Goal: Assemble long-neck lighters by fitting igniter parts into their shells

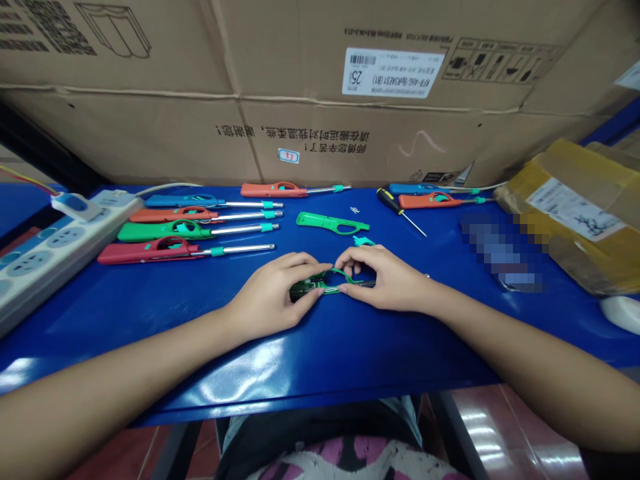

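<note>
1. Head view: both forearms reach in over the blue table [350, 347], palms down, meeting at its middle.
2. The left hand [273, 293] pinches the opened green lighter body [314, 285]. The right hand [389, 280], fingers bent, grips its other end.
3. The lighter body rests on the table between them, with a loose green cover [333, 223] just behind.

Holding a green lighter [320, 285] on the blue counter [150, 313].
Pinching it between left hand [273, 297] and right hand [389, 280] (fingertips nearly touching).
</note>
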